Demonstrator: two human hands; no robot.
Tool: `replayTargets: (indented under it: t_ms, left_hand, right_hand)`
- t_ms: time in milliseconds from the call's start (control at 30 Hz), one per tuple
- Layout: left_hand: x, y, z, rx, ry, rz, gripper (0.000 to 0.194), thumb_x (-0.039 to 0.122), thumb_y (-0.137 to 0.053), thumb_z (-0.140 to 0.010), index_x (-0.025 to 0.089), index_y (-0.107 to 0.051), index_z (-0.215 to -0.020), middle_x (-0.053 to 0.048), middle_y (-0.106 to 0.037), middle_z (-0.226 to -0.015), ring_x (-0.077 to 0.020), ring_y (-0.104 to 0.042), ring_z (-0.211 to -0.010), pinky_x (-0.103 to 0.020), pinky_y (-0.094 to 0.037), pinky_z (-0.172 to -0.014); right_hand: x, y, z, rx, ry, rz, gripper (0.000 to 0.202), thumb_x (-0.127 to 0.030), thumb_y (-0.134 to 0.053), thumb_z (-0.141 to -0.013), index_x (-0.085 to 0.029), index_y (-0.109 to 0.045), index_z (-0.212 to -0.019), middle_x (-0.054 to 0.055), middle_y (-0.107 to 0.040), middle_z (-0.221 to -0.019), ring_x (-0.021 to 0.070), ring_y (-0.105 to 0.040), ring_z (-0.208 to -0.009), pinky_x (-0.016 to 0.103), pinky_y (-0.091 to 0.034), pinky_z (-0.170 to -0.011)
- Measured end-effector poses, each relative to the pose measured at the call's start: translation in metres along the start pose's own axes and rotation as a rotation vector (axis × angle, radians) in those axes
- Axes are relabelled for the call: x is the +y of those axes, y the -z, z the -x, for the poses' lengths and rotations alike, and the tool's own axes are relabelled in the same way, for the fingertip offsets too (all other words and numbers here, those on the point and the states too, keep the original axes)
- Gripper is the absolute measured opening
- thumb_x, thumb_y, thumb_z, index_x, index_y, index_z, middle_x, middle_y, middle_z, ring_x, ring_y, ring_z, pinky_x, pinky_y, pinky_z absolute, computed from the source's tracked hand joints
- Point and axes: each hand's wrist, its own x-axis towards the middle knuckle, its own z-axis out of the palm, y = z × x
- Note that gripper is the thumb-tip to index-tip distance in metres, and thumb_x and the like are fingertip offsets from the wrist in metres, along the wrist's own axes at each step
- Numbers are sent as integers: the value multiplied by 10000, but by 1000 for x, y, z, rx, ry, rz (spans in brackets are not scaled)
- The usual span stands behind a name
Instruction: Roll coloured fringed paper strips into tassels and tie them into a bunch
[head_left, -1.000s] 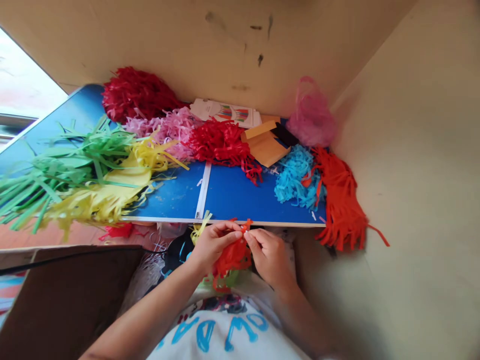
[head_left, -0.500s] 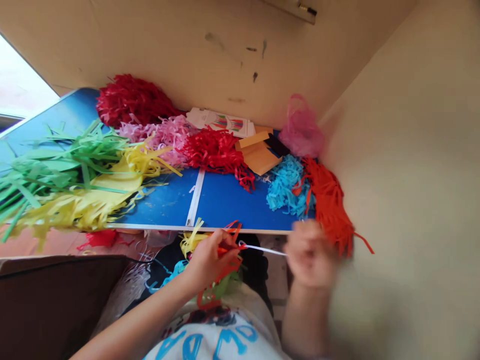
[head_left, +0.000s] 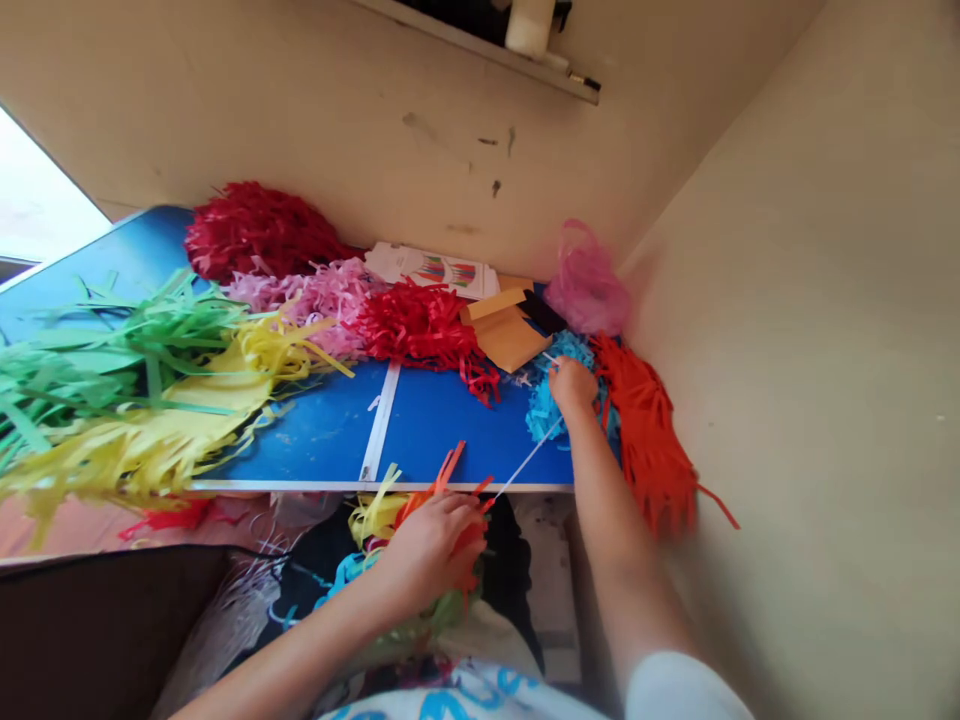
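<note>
My left hand (head_left: 442,540) is closed on a bunch of orange paper strips (head_left: 442,480) in front of the table's front edge. A thin white string (head_left: 529,460) runs taut from that bunch up to my right hand (head_left: 573,385), which is closed on it over the blue paper fringe (head_left: 546,400). A short end of the string sticks out beyond my right fingers. Yellow strips (head_left: 375,515) and light blue strips (head_left: 349,575) hang beside my left hand, over my lap.
On the blue table (head_left: 330,430) lie green fringe (head_left: 112,350), yellow fringe (head_left: 172,420), pink fringe (head_left: 330,295), red fringe (head_left: 424,325), a brown envelope (head_left: 510,335) and a pink plastic bag (head_left: 589,285). Orange-red fringe (head_left: 649,430) hangs at the right corner, near the wall.
My right hand has moved up and forward from beside the table's edge to over the blue fringe, drawing out the string. My left hand still holds the strips. The view has tilted up slightly.
</note>
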Motion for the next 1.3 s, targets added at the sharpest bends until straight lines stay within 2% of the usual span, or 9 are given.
replayTargets:
  t_ms: [200,400,533,633,800,933,1067,1167,1300]
  left_hand:
    - [4,8,1,113,-35,-42,142,270,-640,-834,239,-726,-943,-96,-706,-1134,-281,-614,-1107,-478,-455,-1002]
    - [-5,25,10,264,9,76,151,309,-590,-875,229,-715,-905,-98,-714,-1074,-248,-650,-1008,-400,-504,-905]
    - [-3,40,-7,365,51,236,216,330,-566,-899,218,-708,-1017,-102,-720,-1066,-237,-647,-1029,-375,-502,-917]
    - [8,38,-32,442,64,450,337,347,-599,-885,223,-664,-1191,-90,-712,-1092,-217,-657,-1001,-359,-509,-915]
    - [24,35,-37,615,62,651,198,314,-610,-878,196,-746,-961,-82,-703,-1045,-213,-651,-1005,-327,-522,-893]
    - [16,63,8,521,-85,449,209,257,-572,-913,215,-719,-1056,-75,-720,-993,-205,-649,-982,-383,-474,-984]
    - [8,70,30,284,104,644,230,322,-698,-833,177,-633,-1000,-14,-655,-774,-134,-618,-689,-257,-509,-664]
    - [7,54,26,261,255,849,288,406,-719,-804,160,-575,-844,13,-607,-710,-95,-555,-591,-219,-467,-578]
    - [6,42,24,260,284,850,283,415,-703,-811,153,-614,-871,17,-600,-695,-92,-530,-581,-218,-458,-575]
  right_hand:
    - [16,8,4,10,23,13,208,-203,-589,-877,-135,-735,-1008,181,-701,-1078,278,-658,-988,334,-471,-819]
    - [39,41,20,266,50,-169,315,-320,-494,-923,-130,-678,-1095,154,-670,-1101,241,-619,-996,340,-471,-862]
    - [29,48,67,697,159,-490,249,-367,-550,-909,-172,-696,-956,144,-681,-1038,261,-615,-1023,412,-464,-938]
    - [-10,36,124,762,371,-607,106,-324,-621,-891,-255,-701,-901,96,-687,-1000,232,-636,-972,384,-492,-903]
    - [-69,22,219,468,474,-896,98,-221,-601,-901,-265,-687,-916,68,-703,-904,210,-660,-875,352,-519,-801]
    - [-63,41,265,98,362,-1235,56,-245,-649,-874,-257,-689,-836,23,-675,-845,173,-636,-783,288,-498,-694]
    - [-54,37,263,-61,225,-1319,91,-274,-675,-845,-226,-706,-775,1,-670,-773,156,-603,-730,268,-461,-689]
    - [-65,18,250,-245,123,-1380,113,-316,-686,-826,-217,-736,-851,12,-705,-834,171,-618,-780,279,-462,-728]
    - [-76,5,243,-286,114,-1405,105,-310,-680,-829,-222,-739,-833,3,-705,-829,169,-621,-787,275,-460,-738]
